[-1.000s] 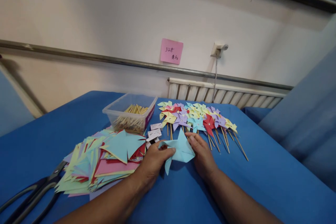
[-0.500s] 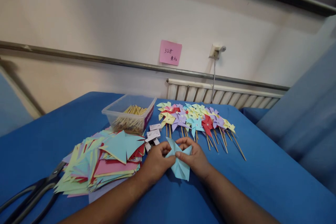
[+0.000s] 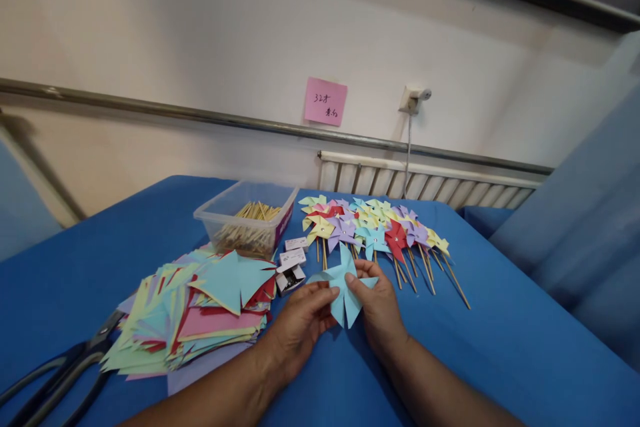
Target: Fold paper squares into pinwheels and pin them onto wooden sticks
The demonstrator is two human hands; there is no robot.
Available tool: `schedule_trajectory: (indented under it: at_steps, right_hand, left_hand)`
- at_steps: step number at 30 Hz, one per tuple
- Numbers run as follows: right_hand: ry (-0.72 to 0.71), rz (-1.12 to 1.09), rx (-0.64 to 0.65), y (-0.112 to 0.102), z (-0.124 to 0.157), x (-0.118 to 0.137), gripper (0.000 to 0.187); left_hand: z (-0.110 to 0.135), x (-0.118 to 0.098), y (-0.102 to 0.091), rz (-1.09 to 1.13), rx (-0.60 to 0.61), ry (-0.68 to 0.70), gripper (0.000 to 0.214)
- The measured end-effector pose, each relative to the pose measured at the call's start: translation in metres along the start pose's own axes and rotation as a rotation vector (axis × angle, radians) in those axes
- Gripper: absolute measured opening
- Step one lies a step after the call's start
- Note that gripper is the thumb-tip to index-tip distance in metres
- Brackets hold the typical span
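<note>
A light blue paper pinwheel (image 3: 344, 285) is held up just above the table, its corners folded in toward the middle. My left hand (image 3: 305, 320) grips its left side, thumb on the front and fingers behind the paper. From the right, my right hand (image 3: 379, 303) presses its thumb near the pinwheel's centre, fingers behind. A small open box (image 3: 291, 278) with dark little contents sits just past my left hand, beside two white boxes (image 3: 293, 257). Cut paper sheets (image 3: 220, 320) in several colours lie piled to the left.
Finished pinwheels on sticks (image 3: 375, 233) lie at the back right. A clear plastic tub (image 3: 213, 213) of thin sticks stands behind the paper pile. Large dark-handled scissors (image 3: 93, 347) rest at the left on the blue table cover (image 3: 475, 367). A radiator (image 3: 370, 177) is behind.
The light blue paper has turned, and its flaps now lie folded to the centre as a pinwheel. My left hand has shifted lower, uncovering the open small box.
</note>
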State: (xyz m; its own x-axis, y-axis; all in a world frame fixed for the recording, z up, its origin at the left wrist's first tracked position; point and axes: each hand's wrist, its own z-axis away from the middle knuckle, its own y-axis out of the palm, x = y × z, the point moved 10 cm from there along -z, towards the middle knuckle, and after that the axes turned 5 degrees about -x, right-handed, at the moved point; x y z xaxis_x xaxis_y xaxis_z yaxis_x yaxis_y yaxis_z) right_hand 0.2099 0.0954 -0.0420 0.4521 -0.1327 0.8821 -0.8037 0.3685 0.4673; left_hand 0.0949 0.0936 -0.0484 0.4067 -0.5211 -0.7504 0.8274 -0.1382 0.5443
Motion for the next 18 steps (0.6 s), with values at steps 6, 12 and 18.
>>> schedule_trajectory:
  at_steps: [6,12,18]
  right_hand:
    - [-0.01,0.093,0.084,0.011,0.007,-0.006,0.04]
    - [-0.157,0.143,0.091,0.01,0.012,0.015,0.033]
    - [-0.276,0.203,0.218,0.026,0.024,0.023,0.054]
  left_hand:
    - [0.0,-0.011,-0.005,-0.089,-0.054,0.131,0.024]
    - [-0.001,-0.028,-0.011,-0.059,-0.12,0.167,0.024]
    - [-0.003,-0.039,-0.018,0.008,-0.175,0.185,0.036]
